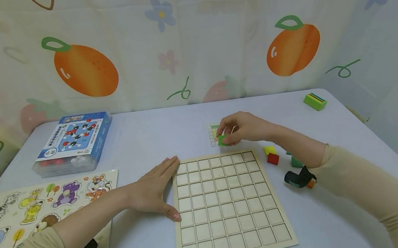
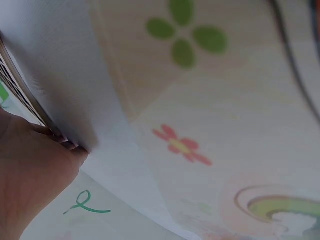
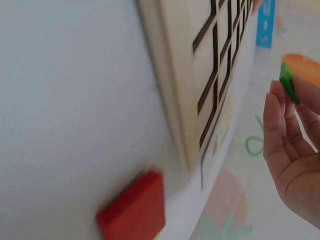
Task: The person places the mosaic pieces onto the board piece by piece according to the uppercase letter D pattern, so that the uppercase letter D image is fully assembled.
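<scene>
Green block [image 1: 221, 140] pinched by right hand [image 1: 240, 127], mid-frame
Board [image 1: 210, 200], lower centre, is touched by the left hand [image 1: 154, 191], thumb splayed.

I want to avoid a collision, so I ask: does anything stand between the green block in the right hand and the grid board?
Nothing visible stands between the green block and the grid board. The left hand rests at the board's left edge, and the red block and yellow block lie beyond the right edge.
</scene>
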Tool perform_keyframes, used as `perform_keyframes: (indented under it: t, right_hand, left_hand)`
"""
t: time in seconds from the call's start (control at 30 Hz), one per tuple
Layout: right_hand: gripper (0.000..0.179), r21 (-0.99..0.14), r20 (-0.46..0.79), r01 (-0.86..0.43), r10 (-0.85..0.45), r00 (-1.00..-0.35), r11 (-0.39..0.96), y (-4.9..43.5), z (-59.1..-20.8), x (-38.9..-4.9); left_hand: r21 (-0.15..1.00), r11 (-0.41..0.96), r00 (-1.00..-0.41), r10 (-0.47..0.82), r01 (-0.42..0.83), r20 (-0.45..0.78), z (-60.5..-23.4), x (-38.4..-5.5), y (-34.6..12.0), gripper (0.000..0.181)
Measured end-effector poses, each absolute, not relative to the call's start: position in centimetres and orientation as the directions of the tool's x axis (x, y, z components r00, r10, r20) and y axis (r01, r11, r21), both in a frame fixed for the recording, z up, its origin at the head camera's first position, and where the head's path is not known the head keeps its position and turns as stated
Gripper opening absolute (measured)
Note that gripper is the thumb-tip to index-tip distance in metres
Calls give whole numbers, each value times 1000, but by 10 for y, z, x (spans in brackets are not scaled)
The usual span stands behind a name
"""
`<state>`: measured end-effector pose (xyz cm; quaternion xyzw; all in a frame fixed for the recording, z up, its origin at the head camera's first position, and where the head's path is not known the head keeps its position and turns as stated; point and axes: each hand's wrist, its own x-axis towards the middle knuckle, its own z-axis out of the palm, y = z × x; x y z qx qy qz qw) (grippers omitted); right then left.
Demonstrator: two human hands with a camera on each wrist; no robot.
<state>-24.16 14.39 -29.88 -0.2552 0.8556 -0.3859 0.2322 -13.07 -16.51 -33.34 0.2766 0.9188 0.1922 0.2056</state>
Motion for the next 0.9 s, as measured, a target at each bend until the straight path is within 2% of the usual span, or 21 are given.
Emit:
perform_keyframes:
  t: [0.37, 0.9]
  right_hand:
    - [15, -806, -180, -337, -744, -643, 486, 97, -303, -218]
    - [12, -776, -230, -361, -765, -601, 517, 71, -309, -209]
  left_hand:
    - [476, 776, -760, 583, 415, -287, -336, -131, -164, 138]
    - [477, 783, -766, 571, 399, -296, -332, -129, -165, 137]
